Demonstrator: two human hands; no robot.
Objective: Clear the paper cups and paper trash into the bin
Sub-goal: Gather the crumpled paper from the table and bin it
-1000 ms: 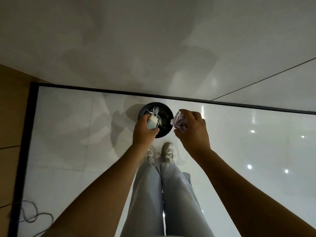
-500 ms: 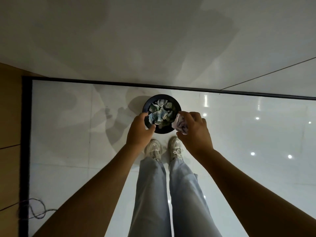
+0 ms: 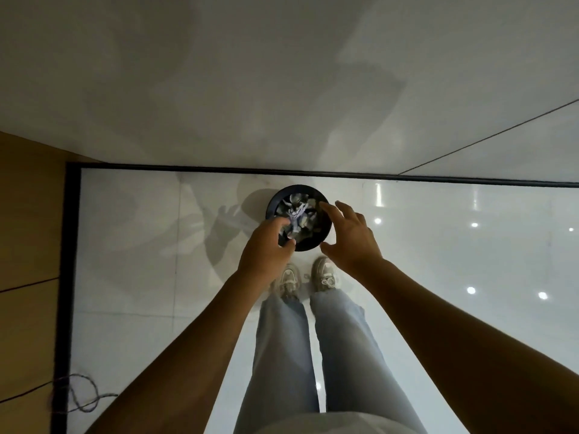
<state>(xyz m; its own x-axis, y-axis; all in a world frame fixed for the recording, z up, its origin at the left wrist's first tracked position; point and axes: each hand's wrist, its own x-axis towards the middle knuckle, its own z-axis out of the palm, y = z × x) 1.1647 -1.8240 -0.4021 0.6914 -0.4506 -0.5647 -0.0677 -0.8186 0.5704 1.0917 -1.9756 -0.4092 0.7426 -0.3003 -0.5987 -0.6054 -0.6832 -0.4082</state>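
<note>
Glossy white tile floor (image 3: 131, 277), white wall on far side, black baseboard strip btwn them. Round black bin (image 3: 316, 242) sits on floor by the wall, just past the person's sneakers (image 3: 289, 281). Crumpled paper trash (image 3: 297, 214) inside bin, below and btwn both hands. Left hand (image 3: 266, 249) over bin's near-left rim, fingers loosely bent, holding nothing. Right hand (image 3: 351, 236) over right rim, fingers spread, empty. Cable (image 3: 81, 399) near-left.

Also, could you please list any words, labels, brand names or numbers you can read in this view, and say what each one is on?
None can be read.
Paper trash in the bin: a pale purplish scrap shows dark marks, too blurred to tell whether they are print.
Shoes: no legible logo or lettering.
Left hand, right hand, floor and wall: no writing visible.
</note>
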